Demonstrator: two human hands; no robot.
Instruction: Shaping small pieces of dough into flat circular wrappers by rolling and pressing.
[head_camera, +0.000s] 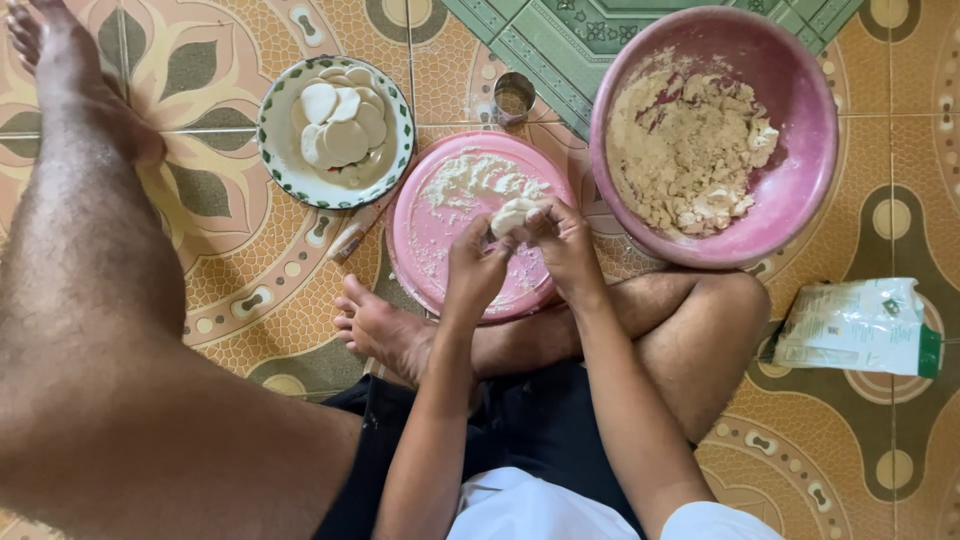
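My left hand (473, 268) and my right hand (564, 245) meet over a pink floured plate (430, 235) and together pinch a small pale piece of dough (510, 214). Both sets of fingers are closed on it. A white bowl with a green patterned rim (283, 168) at the upper left holds several flat round dough discs (342, 125). A large pink bowl (800, 150) at the upper right contains crumbly beige filling (680, 145).
I sit on a patterned tile floor (240, 280), one leg stretched left (90, 300), the other folded under my arms. A small metal ring cutter (514, 97) lies behind the plate. A white and green packet (858, 326) lies at the right. A rolling pin (358, 230) pokes out beside the plate.
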